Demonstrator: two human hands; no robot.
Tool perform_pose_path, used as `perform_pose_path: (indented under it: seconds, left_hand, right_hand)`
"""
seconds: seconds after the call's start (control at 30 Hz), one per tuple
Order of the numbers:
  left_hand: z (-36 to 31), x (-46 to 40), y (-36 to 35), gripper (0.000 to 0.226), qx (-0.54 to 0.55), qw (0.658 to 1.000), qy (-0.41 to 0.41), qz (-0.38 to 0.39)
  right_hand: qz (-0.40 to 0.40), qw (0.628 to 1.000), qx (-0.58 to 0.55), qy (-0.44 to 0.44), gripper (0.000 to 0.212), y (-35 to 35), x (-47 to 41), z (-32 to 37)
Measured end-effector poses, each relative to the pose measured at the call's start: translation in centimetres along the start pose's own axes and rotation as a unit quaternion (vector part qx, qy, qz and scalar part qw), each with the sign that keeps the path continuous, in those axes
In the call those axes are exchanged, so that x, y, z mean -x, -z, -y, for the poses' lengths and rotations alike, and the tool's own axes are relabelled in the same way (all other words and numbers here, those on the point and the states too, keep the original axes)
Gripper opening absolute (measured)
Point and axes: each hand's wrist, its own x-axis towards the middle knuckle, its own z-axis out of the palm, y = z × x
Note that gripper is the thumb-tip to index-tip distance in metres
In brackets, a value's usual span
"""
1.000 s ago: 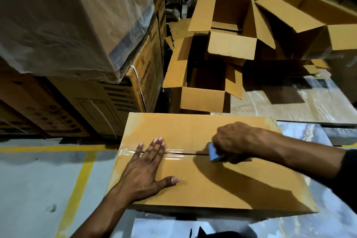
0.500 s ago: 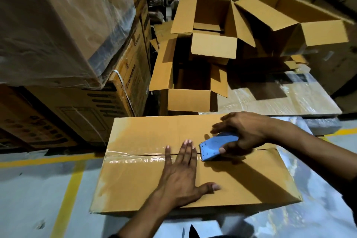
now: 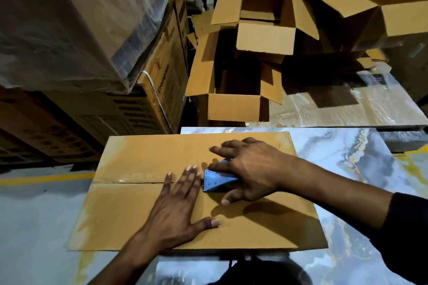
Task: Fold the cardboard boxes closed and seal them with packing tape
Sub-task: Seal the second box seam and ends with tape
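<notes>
Both hands farther right along box seam: left hand flat, pressing tape; right hand gripping blue dispenser.

Hands tape box (blue dispenser).

Closed brown box — seam half-taped.

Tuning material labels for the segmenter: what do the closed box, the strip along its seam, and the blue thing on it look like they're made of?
Closed box: brown corrugated cardboard, matte; the open boxes behind show the same board.
Seam strip: clear plastic tape, glossy, catching glare while the cardboard shows through.
Blue dispenser under the right hand: probably moulded plastic, smooth with small dark dots; partly covered, so uncertain.
</notes>
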Motion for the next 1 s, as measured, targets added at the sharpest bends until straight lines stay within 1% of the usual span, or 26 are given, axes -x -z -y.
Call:
perform_pose_path:
  seconds: [0.1,0.17,0.23,0.37,0.43,0.53,0.6,0.63,0.7,0.73,0.77,0.87,0.93,1.0]
  left_hand:
    - [-1.2,-0.9,-0.4,0.122,-0.007,1.0,0.007,0.013]
    - [-1.4,-1.1,-0.7,0.121,-0.007,1.0,0.02,0.016]
    - [-1.2,-0.9,-0.9,0.121,-0.017,0.999,0.024,0.022]
    - [-1.1,-0.8,-1.2,0.119,-0.004,1.0,0.008,0.011]
    - [-1.1,-0.9,-1.3,0.118,0.004,1.0,0.0,0.006]
    - [-1.1,-0.8,-1.2,0.119,-0.001,1.0,0.001,0.01]
    - [-1.6,-0.8,-1.1,0.121,-0.012,1.0,0.006,0.016]
    - [-1.9,-0.9,-0.9,0.123,-0.017,1.0,0.01,0.019]
    - [-2.9,-1.1,-0.5,0.126,-0.026,0.999,0.015,0.031]
    - [-3.7,-1.4,-0.2,0.126,-0.031,0.999,0.013,0.037]
    - [-4.6,-1.8,0.0,0.126,-0.036,0.999,0.006,0.041]
    - [-8.6,-3.9,0.2,0.127,-0.02,0.998,-0.042,0.047]
    - [-11.0,-5.1,-0.2,0.131,0.002,0.997,-0.061,0.047]
    - [-12.0,-5.5,-0.5,0.131,0.011,0.998,-0.057,0.036]
  right_hand:
    - [0.01,0.999,0.034,0.024,0.056,-0.5,-1.6,1.3]
    - [0.016,0.997,0.066,0.022,0.036,-1.5,-2.0,1.3]
    - [0.019,0.997,0.071,0.009,0.031,-1.9,-1.5,0.7]
    - [0.065,0.997,0.039,-0.005,0.037,-1.4,0.6,-1.3]
    - [0.089,0.993,0.071,-0.021,0.039,-1.4,2.7,-2.6]
    - [0.129,0.985,0.096,-0.061,0.05,-0.6,6.7,-4.2]
    - [0.152,0.981,0.11,-0.048,0.053,-0.2,8.1,-4.9]
    - [0.162,0.979,0.122,-0.036,0.058,-0.2,8.2,-5.0]
    - [0.181,0.976,0.122,-0.019,0.08,-0.7,7.9,-4.8]
    - [0.181,0.977,0.113,-0.017,0.087,-1.0,7.7,-4.4]
    - [0.164,0.981,0.104,-0.016,0.088,-1.2,7.7,-4.2]
    - [0.09,0.993,0.066,-0.042,0.086,-0.7,8.5,-4.5]
    - [0.081,0.994,0.035,-0.061,0.083,-0.2,9.1,-5.0]
    - [0.085,0.994,0.026,-0.059,0.08,-0.1,9.4,-5.4]
